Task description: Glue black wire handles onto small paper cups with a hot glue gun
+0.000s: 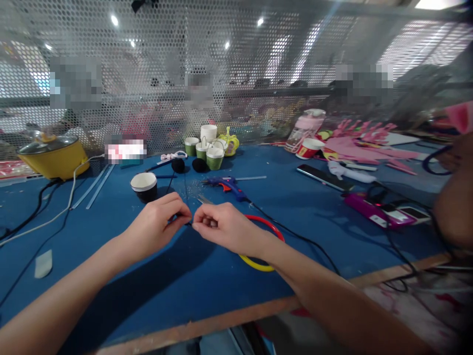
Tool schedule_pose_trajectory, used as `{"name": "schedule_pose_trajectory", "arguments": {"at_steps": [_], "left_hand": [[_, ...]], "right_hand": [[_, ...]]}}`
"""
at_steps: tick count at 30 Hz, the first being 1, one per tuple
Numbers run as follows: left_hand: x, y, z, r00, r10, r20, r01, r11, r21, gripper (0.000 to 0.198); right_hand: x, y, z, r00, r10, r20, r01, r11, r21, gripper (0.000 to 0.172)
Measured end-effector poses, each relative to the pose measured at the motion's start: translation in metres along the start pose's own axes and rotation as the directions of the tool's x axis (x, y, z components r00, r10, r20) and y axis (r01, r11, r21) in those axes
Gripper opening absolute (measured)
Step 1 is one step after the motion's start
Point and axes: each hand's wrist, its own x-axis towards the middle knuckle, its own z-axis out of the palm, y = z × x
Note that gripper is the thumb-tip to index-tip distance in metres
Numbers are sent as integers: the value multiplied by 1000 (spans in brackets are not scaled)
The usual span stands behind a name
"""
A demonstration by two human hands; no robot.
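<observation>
My left hand (159,221) and my right hand (220,227) meet fingertip to fingertip above the blue table (155,276). Both are closed in a pinch on a small dark piece between them, too small to name. Under my right wrist lies a red and yellow ring (266,246). A black paper cup (144,186) stands just beyond my left hand. A blue glue gun (227,186) lies beyond my right hand, its black cord running past the ring.
Green and white paper cups (209,148) and two black balls (188,164) sit further back. A yellow pot (55,155) stands far left with cords trailing. Phone (323,177), purple power strip (373,209), pink paper cutouts (362,140) lie right. Another person's arm (453,207) is at the right edge.
</observation>
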Motion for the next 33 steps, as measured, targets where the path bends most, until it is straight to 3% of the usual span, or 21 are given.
{"name": "schedule_pose_trajectory", "arguments": {"at_steps": [3, 9, 11, 14, 18, 21, 24, 29, 33], "left_hand": [[1, -5, -2, 995, -101, 26, 104, 985, -135, 12], [-1, -6, 8, 964, -264, -8, 250, 921, -297, 14], [-3, -4, 14, 964, -253, -79, 224, 937, -267, 13], [-4, 0, 18, 981, -108, -159, 88, 988, -131, 8], [-3, 2, 13, 986, 46, -161, -43, 999, 23, 10], [0, 0, 7, 989, 26, -143, -21, 999, 35, 11], [1, -2, 4, 993, -33, -113, 32, 999, -11, 11], [0, -3, 6, 991, -114, -67, 108, 990, -89, 11], [-2, -1, 10, 991, -113, -75, 106, 990, -90, 11]], "right_hand": [[0, -1, -2, 998, 57, 15, -58, 986, 156, 10], [3, 3, -2, 982, 166, -94, -125, 930, 346, 15], [5, 5, 0, 971, 179, -156, -123, 941, 316, 14], [5, 7, 3, 960, 141, -243, -100, 980, 174, 11], [4, 5, 3, 980, 38, -194, -45, 998, -34, 7], [2, 1, -1, 996, 11, -87, -14, 999, -35, 7], [0, -1, -4, 999, 50, -22, -49, 996, 70, 9], [1, 2, -6, 993, 104, -64, -86, 967, 241, 13], [4, 6, -3, 980, 147, -136, -110, 963, 245, 13]]}}
